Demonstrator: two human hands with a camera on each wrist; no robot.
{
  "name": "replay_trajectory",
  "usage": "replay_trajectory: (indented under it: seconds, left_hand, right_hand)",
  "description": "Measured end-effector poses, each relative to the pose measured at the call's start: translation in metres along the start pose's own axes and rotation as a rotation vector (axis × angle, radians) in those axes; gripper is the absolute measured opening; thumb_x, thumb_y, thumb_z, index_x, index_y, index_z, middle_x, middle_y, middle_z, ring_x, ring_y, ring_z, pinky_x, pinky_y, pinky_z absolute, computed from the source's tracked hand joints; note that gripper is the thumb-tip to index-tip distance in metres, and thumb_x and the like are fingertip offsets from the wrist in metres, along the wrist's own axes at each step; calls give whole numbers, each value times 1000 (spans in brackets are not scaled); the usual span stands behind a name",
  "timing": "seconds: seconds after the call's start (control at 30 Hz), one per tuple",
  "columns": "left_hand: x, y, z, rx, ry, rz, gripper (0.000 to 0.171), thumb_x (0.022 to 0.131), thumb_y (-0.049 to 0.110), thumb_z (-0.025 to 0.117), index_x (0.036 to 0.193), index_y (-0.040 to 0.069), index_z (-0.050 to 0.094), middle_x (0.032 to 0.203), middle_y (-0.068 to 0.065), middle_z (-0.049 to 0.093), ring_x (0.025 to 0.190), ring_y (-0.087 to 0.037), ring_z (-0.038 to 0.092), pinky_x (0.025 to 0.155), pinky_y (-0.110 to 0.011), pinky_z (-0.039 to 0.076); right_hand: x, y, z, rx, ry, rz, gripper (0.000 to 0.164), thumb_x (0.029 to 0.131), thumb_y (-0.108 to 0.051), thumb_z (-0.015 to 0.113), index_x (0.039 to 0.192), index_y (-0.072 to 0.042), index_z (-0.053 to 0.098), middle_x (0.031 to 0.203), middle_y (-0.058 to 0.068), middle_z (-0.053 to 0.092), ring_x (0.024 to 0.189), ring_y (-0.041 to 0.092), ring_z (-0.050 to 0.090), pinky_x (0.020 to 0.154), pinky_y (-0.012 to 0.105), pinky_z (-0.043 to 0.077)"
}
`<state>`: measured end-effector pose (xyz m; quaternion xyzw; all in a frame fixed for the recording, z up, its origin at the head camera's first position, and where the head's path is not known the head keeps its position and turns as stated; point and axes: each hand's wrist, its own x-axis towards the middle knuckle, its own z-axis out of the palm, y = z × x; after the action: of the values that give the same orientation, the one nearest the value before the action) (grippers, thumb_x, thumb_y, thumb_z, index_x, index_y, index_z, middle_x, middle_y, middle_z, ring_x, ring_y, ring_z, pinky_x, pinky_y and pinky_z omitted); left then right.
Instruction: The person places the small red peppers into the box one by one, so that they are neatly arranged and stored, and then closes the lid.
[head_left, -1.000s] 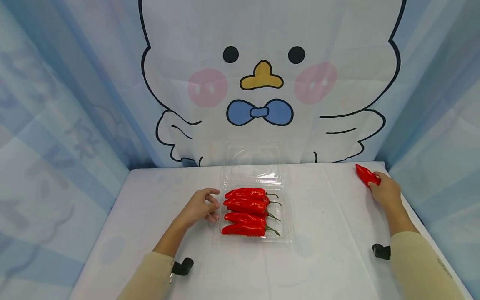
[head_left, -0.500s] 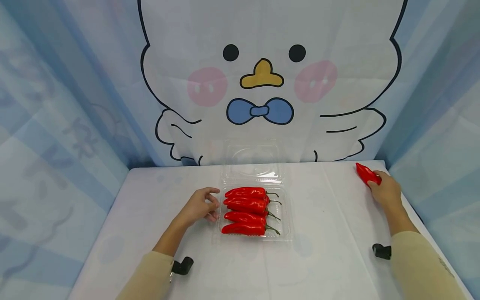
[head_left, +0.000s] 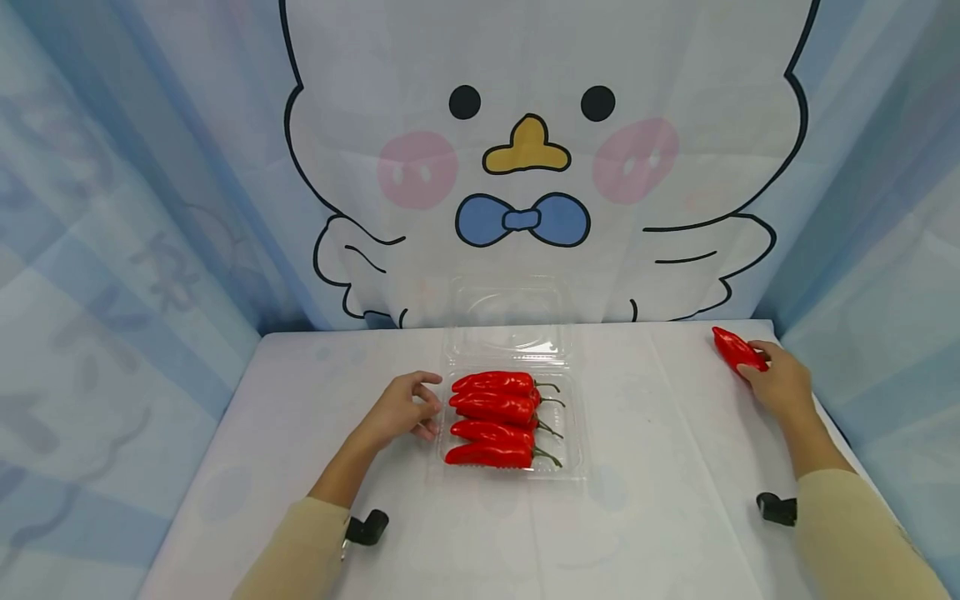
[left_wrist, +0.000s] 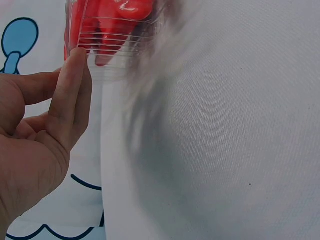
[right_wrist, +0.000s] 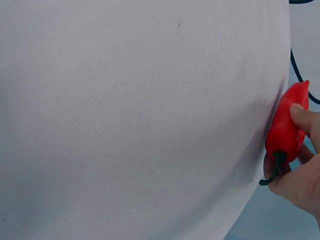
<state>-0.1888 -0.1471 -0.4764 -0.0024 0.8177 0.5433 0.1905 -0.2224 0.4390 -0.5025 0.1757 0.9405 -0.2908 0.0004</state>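
Note:
Several red chili peppers (head_left: 491,408) lie side by side in a clear plastic clamshell box (head_left: 573,450), stems pointing right. The lid (head_left: 510,308) stands raised at the back. My left hand (head_left: 401,408) is at the box's left side, its fingers loosely bent and holding nothing. In the left wrist view its fingertips (left_wrist: 77,55) appear to touch the ribbed wall. At the table's far right corner my right hand (head_left: 780,379) grips another red chili pepper (head_left: 731,346). In the right wrist view the thumb presses on this pepper (right_wrist: 284,125), whose green stem points toward the palm.
A white cloth covers the table (head_left: 637,517). Behind it hangs a curtain (head_left: 525,50) with a cartoon face, close to the raised lid. Blue-and-white curtains (head_left: 97,292) close off both sides, the right one near the right arm.
The right hand and forearm have shifted slightly to the right, still gripping the chili pepper. The left hand stays beside the box. The head view has tilted a little.

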Motion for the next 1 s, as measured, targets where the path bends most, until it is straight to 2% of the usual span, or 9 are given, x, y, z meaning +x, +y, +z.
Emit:
replay_trajectory:
  seconds: [0.47, 1.0]
  left_hand:
    - [1, -1, 0, -2, -2, 2, 49, 96, -3, 66, 144, 1, 53, 100, -16, 65, 60, -19, 70, 58, -33, 64]
    - [2, -1, -1, 0, -9, 3, 49, 96, -2, 66, 143, 1, 53, 101, -16, 65, 60, -19, 69, 58, -33, 64]
  right_hand:
    - [-26, -19, -16, -9, 18, -69, 69, 100, -14, 66, 157, 4, 31, 147, 40, 37, 127, 58, 38, 94, 72, 53]
    - [-47, -48, -19, 10, 64, -194, 70, 97, -17, 73, 156, -2, 38, 142, 35, 46, 115, 54, 49, 80, 62, 62]
